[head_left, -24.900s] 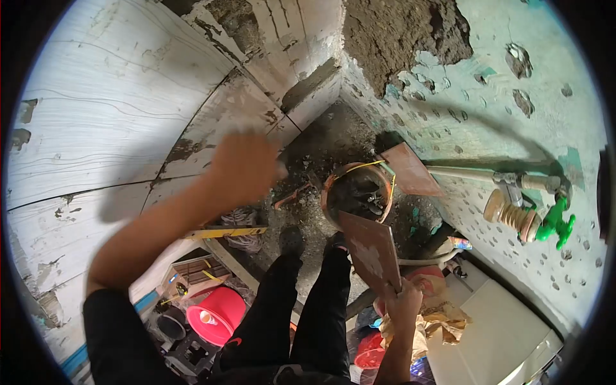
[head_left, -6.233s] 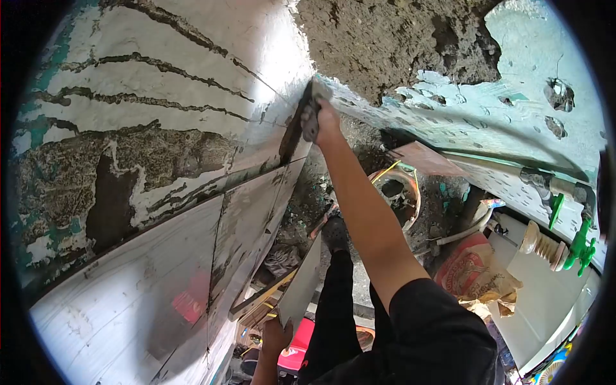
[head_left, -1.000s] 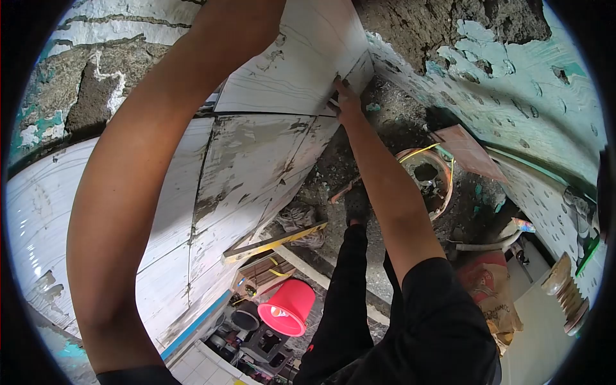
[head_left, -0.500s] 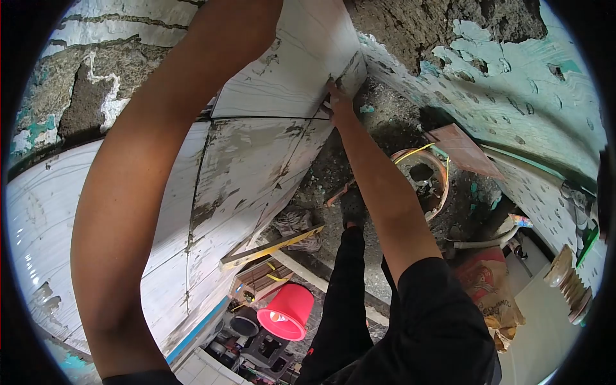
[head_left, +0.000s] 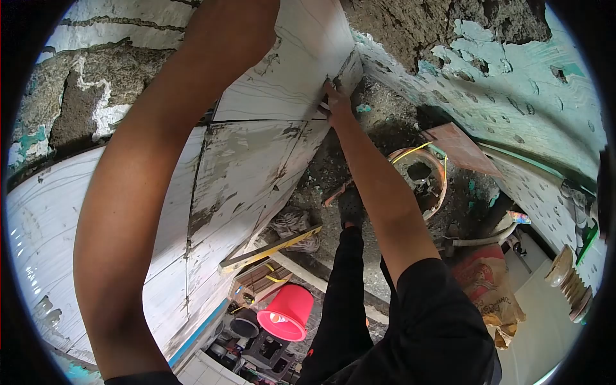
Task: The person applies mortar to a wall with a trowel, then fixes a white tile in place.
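Observation:
A white, grey-veined wall tile (head_left: 289,77) stands upright against the left wall, above a mortar-smeared tile (head_left: 240,160). My right hand (head_left: 338,106) touches the wall close to the tile's lower right corner, with its fingers stretched out and apart. At the joint between the upper and lower tiles, a dark gap runs across. My left arm reaches up along the wall, and my left hand (head_left: 247,29) is only partly in view at the top edge, over the upper tile. Its fingers are hidden.
A round bucket (head_left: 445,192) with a yellow strap stands on the rough floor beside a reddish board (head_left: 459,147). Nearer are a yellow level-like bar (head_left: 273,249), a crumpled cloth (head_left: 295,224), a pink bucket (head_left: 287,311) and a torn paper sack (head_left: 491,289).
The view has shifted very slightly. Both arms keep nearly the same position, and my right hand stays at the tile's lower right corner.

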`<state>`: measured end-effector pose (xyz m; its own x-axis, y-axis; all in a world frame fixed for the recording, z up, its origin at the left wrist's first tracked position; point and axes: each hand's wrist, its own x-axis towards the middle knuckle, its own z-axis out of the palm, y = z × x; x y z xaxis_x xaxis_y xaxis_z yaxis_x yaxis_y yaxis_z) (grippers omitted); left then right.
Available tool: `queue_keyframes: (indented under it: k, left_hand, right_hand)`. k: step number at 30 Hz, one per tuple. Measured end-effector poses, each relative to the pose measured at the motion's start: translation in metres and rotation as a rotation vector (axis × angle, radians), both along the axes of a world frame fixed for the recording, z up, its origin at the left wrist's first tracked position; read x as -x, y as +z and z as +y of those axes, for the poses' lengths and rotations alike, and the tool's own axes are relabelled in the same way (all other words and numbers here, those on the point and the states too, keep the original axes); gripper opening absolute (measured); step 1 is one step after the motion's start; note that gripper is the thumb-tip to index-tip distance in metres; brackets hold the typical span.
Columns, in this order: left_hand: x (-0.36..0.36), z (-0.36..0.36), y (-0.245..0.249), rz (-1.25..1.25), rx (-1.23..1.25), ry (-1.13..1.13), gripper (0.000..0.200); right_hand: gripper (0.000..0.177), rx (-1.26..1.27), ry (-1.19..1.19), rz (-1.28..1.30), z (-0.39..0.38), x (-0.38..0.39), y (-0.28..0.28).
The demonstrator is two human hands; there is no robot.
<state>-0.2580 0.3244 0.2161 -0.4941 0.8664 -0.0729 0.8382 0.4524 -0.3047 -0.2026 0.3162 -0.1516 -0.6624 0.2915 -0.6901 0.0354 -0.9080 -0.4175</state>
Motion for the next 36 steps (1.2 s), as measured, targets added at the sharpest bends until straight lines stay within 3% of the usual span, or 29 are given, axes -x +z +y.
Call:
queue_keyframes:
  k: [12, 21, 36]
  left_hand:
    - [0.010, -0.006, -0.008, 0.009, -0.087, -0.118, 0.025]
    - [0.011, -0.003, -0.009, 0.057, -0.010, -0.087, 0.025]
    - [-0.005, -0.004, 0.000, 0.068, 0.014, -0.061, 0.030]
  right_hand:
    - [0.067, 0.039, 0.017, 0.048, 0.004, 0.001, 0.004]
    - [0.061, 0.040, 0.003, 0.058, 0.003, 0.002, -0.002]
    - [0.068, 0.043, 0.054, 0.025, 0.004, 0.006, -0.003]
